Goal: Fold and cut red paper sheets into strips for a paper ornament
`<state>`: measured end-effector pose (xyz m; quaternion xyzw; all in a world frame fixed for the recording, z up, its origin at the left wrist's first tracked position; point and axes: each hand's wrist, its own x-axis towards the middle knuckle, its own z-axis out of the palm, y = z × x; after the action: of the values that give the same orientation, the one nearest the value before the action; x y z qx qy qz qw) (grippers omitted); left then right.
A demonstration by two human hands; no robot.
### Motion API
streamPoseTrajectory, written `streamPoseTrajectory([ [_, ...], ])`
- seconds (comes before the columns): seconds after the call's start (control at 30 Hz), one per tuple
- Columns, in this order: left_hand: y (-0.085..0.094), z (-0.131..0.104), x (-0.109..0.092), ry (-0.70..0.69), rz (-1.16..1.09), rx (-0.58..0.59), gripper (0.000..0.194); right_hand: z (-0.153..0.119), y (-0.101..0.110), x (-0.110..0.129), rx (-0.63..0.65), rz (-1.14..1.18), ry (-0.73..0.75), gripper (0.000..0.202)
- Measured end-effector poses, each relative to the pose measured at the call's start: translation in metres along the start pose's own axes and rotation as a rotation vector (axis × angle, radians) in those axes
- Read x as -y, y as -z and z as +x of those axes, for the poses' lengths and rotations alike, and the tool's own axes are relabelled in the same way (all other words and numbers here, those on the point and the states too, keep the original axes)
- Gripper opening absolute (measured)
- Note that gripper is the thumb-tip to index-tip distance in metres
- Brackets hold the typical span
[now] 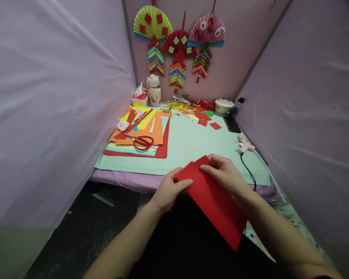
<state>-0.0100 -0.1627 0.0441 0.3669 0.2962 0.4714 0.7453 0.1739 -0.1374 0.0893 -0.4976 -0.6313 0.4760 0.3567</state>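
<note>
A folded sheet of red paper [216,201] is held in front of the table's near edge, tilted down to the right. My left hand [170,190] pinches its upper left corner, thumb on top and fingers behind. Along the upper right edge, my right hand [225,172] grips the same paper between thumb and fingers. Two layers show at the top edge, slightly offset. The fingertips under the paper are hidden.
On the left lie stacked coloured sheets [165,151] with red-handled scissors [142,142] on top. A glue gun [246,145] with its cord and a phone [232,124] are at right. Behind stand a bottle [154,91], tissue box [140,97], paper scraps [180,107] and a lidded bowl [223,105]. Paper fan decorations [178,42] hang above.
</note>
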Motion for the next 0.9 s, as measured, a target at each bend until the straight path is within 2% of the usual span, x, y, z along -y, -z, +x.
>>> streamPoseTrajectory([
  [0.07, -0.004, 0.008, 0.001, -0.08, -0.165, -0.049, 0.047, 0.005, -0.008, 0.0, -0.141, 0.149, 0.027, 0.024],
  [0.13, -0.007, 0.015, 0.001, -0.112, -0.28, -0.056, 0.053, 0.008, -0.015, -0.001, -0.234, 0.188, 0.082, 0.023],
  [0.27, -0.006, 0.019, -0.002, -0.036, -0.297, -0.017, 0.045, 0.01, -0.021, -0.002, -0.319, 0.097, 0.17, 0.017],
  [0.37, -0.004, 0.017, -0.004, -0.018, -0.276, -0.016, 0.043, 0.01, -0.022, -0.002, -0.342, -0.017, 0.219, 0.016],
  [0.5, -0.007, 0.019, -0.001, -0.084, -0.297, -0.066, 0.04, 0.009, -0.022, -0.003, -0.356, -0.11, 0.256, 0.019],
  [0.9, -0.007, 0.019, 0.018, -0.14, -0.093, -0.105, 0.04, 0.006, -0.025, -0.01, -0.359, -0.072, 0.219, 0.024],
])
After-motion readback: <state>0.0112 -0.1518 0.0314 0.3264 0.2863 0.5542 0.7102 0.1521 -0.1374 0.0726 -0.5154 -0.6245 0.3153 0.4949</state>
